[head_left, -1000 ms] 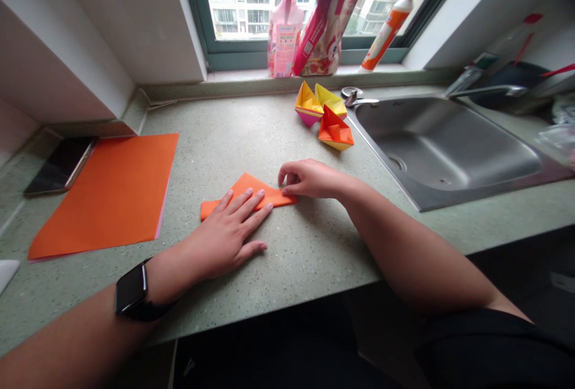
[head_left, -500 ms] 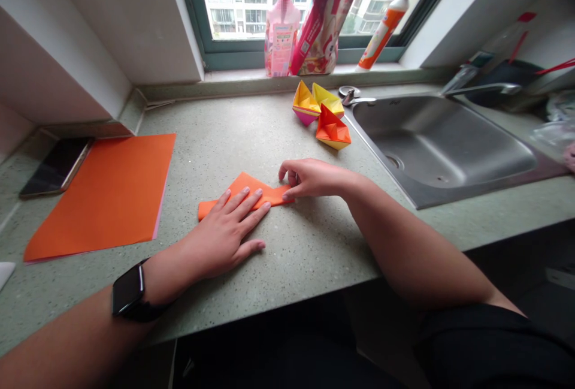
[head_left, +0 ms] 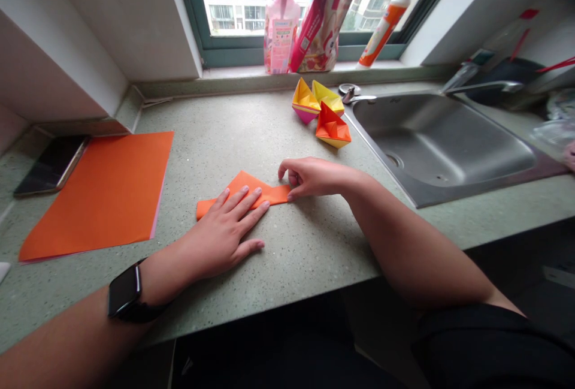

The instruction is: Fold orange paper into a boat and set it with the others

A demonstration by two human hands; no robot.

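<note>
Bare right hand (head_left: pixel 314 177) — thumb slid outward along flat folded orange paper (head_left: pixel 242 181), toward speckled grey-green countertop's (head_left: pixel 215 137) sink-side edge. Thumb tip, earlier over paper's right end, now at its outer tip — more orange exposed there.

Peaked, folded orange paper (head_left: pixel 241 180) lies flat on the counter (head_left: pixel 215 131).

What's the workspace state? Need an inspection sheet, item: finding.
Surface: speckled counter, dry-looking where visible.
Job's things: folded paper, orange, partly covered.
Clutter: phone and orange sheet at left; three boats near the sink.
Grips: left grip flat on the folded paper; right grip curled at its right end, pinch unclear.
Cables: nothing seen.
Surroundings: sink right; two bottles and a pouch before the window.
</note>
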